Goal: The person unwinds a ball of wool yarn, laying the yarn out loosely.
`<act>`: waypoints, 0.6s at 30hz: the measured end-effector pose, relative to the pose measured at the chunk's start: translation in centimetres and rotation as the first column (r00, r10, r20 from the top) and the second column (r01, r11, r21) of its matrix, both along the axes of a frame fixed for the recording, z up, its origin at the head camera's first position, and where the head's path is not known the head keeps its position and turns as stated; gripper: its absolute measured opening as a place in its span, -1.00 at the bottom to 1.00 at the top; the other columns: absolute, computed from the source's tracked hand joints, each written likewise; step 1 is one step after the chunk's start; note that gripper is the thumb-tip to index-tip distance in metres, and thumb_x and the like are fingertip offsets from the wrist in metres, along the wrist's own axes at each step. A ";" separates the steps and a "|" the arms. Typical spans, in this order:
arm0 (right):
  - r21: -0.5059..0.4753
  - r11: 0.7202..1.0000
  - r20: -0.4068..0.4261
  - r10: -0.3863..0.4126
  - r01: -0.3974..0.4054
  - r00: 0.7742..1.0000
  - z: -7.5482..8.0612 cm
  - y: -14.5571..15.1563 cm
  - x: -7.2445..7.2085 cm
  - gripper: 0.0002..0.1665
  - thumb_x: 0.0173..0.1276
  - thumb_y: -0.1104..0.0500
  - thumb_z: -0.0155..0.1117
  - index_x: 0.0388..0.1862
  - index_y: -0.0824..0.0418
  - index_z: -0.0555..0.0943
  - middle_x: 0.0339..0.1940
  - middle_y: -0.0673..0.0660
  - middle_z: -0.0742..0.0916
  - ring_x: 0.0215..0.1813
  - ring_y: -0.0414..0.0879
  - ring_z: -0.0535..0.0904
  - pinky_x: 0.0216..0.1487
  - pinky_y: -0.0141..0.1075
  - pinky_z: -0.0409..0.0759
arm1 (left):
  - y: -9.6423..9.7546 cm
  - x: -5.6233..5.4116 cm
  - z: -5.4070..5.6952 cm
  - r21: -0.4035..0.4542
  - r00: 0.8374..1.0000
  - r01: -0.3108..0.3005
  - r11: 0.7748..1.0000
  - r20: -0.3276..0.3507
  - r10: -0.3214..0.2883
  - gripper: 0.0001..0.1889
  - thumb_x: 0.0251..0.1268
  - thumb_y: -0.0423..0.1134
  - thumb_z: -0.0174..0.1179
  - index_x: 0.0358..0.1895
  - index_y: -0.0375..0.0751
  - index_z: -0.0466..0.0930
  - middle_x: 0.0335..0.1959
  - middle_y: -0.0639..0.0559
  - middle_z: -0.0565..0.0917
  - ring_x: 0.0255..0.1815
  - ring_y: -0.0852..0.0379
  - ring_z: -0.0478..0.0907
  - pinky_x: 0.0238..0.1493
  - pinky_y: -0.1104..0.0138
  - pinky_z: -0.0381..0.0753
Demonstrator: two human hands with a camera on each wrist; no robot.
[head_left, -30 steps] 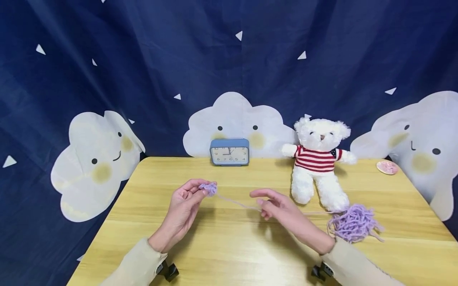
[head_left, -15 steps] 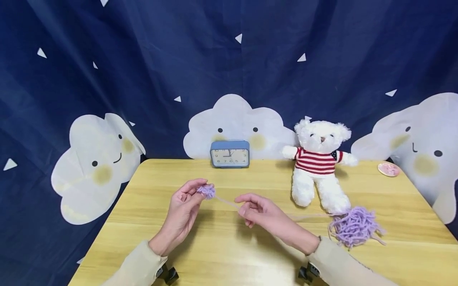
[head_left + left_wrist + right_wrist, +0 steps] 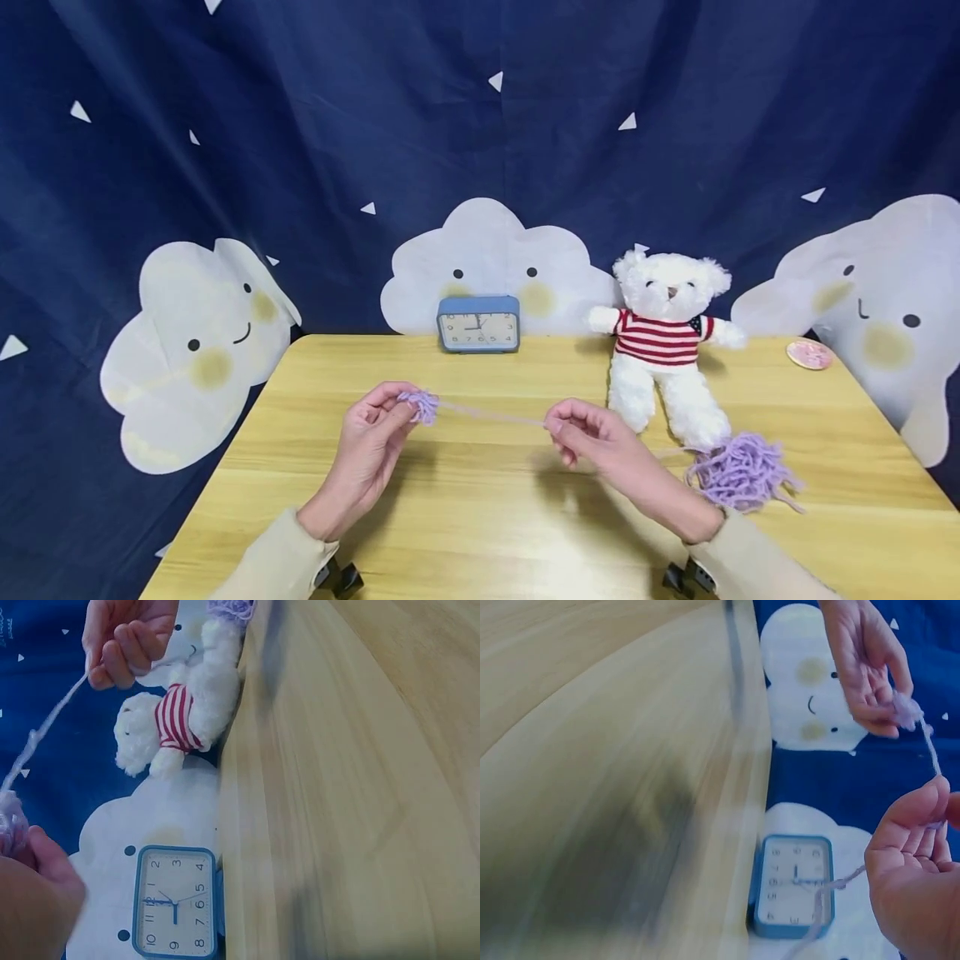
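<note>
My left hand (image 3: 367,446) pinches a small bundle of lilac yarn (image 3: 424,406) between thumb and fingers, above the table. From that bundle a yarn strand (image 3: 487,413) runs across to my right hand (image 3: 603,437), whose thumb and forefinger pinch it. The strand looks stretched nearly straight between the two hands. Past the right hand it continues to a loose lilac yarn pile (image 3: 744,472) on the table. In the right wrist view the tail of the strand (image 3: 847,880) hangs out below the right palm. The left wrist view cuts off most of the left hand (image 3: 37,900).
A blue alarm clock (image 3: 478,325) stands at the back of the wooden table (image 3: 480,517). To its right a white teddy bear (image 3: 670,350) in a striped sweater sits just behind the yarn pile. A pink round disc (image 3: 810,354) lies near the back right corner.
My right hand first moved left and took hold of the strand, then drew back to the right with it. The left hand has shifted slightly left, still holding the bundle.
</note>
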State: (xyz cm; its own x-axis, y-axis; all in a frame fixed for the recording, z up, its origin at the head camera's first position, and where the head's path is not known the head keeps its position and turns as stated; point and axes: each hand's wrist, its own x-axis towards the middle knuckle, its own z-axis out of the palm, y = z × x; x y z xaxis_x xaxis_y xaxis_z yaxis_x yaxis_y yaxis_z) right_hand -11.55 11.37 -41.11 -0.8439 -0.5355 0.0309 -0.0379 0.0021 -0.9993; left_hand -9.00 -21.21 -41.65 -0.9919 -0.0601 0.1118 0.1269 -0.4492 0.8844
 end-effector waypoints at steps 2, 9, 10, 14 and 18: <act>-0.003 1.000 -0.007 -0.019 0.019 1.000 0.1 0.8 0.1 -0.78 0.73 0.20 0.18 0.00 0.38 0.59 -0.27 0.13 0.65 -0.25 -0.07 0.61 -0.18 -0.32 0.73 | -0.3 0.1 0.0 -0.001 1.000 -0.020 1.000 0.002 0.020 -0.74 0.50 -0.65 0.15 -0.05 -0.26 0.74 -0.11 -0.06 0.76 -0.09 0.15 0.73 0.06 0.38 0.77; 0.037 0.989 0.022 -0.141 0.140 0.990 0.1 3.9 0.3 -0.75 0.77 0.14 0.14 0.00 0.34 0.57 -0.27 0.16 0.64 -0.28 -0.08 0.59 -0.23 -0.31 0.70 | -0.7 0.3 0.1 0.012 0.999 -0.030 0.999 0.020 0.030 -0.70 0.47 -0.67 0.10 -0.08 -0.23 0.72 -0.16 -0.02 0.73 -0.14 0.16 0.70 -0.04 0.42 0.76; 0.043 0.987 0.029 -0.157 0.156 0.987 0.1 4.3 0.3 -0.74 0.78 0.13 0.14 -0.01 0.34 0.57 -0.27 0.15 0.63 -0.29 -0.09 0.59 -0.23 -0.30 0.70 | -0.7 0.3 0.1 0.021 0.999 -0.031 0.999 0.020 0.031 -0.70 0.48 -0.67 0.09 -0.08 -0.23 0.72 -0.17 -0.02 0.73 -0.14 0.16 0.70 -0.05 0.43 0.76; 0.051 0.971 0.048 -0.234 0.232 0.971 -0.2 6.5 0.2 -0.76 0.77 0.15 0.14 0.00 0.33 0.59 -0.29 0.12 0.65 -0.32 -0.10 0.60 -0.26 -0.32 0.70 | -0.8 0.2 -0.1 0.059 1.000 -0.031 0.998 0.004 0.031 -0.72 0.50 -0.66 0.10 -0.07 -0.26 0.72 -0.18 -0.04 0.74 -0.17 0.15 0.71 -0.10 0.42 0.76; 0.028 0.954 0.068 -0.300 0.299 0.951 -0.9 9.1 0.2 -0.81 0.77 0.20 0.13 -0.01 0.31 0.60 -0.30 0.09 0.67 -0.34 -0.12 0.60 -0.31 -0.35 0.68 | -0.9 0.3 -0.3 0.078 1.000 -0.025 0.997 -0.011 0.025 -0.75 0.53 -0.65 0.12 -0.06 -0.28 0.72 -0.20 -0.07 0.76 -0.20 0.12 0.74 -0.13 0.39 0.79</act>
State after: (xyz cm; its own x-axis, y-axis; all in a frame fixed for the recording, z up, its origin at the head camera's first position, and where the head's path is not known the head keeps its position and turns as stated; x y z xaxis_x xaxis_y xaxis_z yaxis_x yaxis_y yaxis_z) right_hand -11.38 20.44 -41.97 -0.9654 -0.2575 -0.0413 0.0375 0.0197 -0.9991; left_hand -8.71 -22.13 -41.91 -0.9886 -0.0938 0.1175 0.1491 -0.5130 0.8453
